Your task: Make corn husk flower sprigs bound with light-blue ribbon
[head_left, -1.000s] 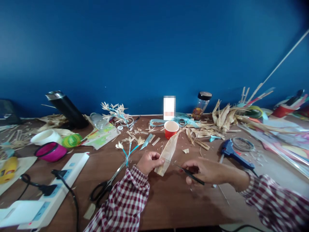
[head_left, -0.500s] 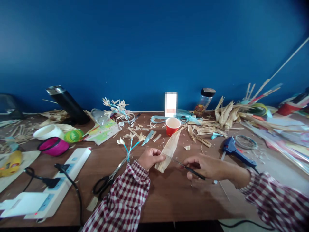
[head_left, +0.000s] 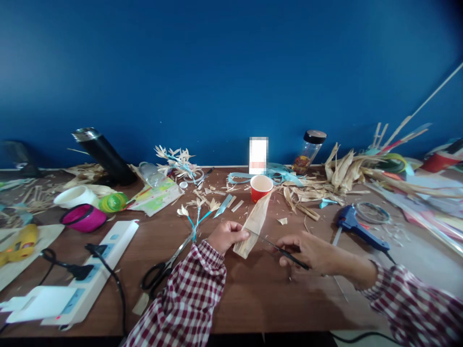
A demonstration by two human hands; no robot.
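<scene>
My left hand [head_left: 228, 236] pinches a pale, dry corn husk [head_left: 257, 218] between thumb and fingers. The husk slants from the hand up toward a red paper cup [head_left: 261, 188]. In my right hand [head_left: 307, 250], the fingers are closed around a slim black-handled tool [head_left: 294, 259] with a thin metal blade. Its tip lies across the husk, close to my left thumb. Whether it is a knife or scissors cannot be made out. Black-handled scissors [head_left: 164, 270] lie beside my left sleeve, their blades near blue-stemmed husk flowers [head_left: 197, 219].
A blue glue gun [head_left: 361, 229] lies to the right, near a wire coil [head_left: 372, 213]. On the left are a white power strip [head_left: 97, 270] with cords, a pink band [head_left: 84, 218] and a black flask [head_left: 108, 156]. Husks [head_left: 342, 173] and a jar [head_left: 308, 152] stand at the back.
The whole view has shifted slightly, so most things appear a little further right. Both hands keep almost the same hold and position on the husk and the tool.
</scene>
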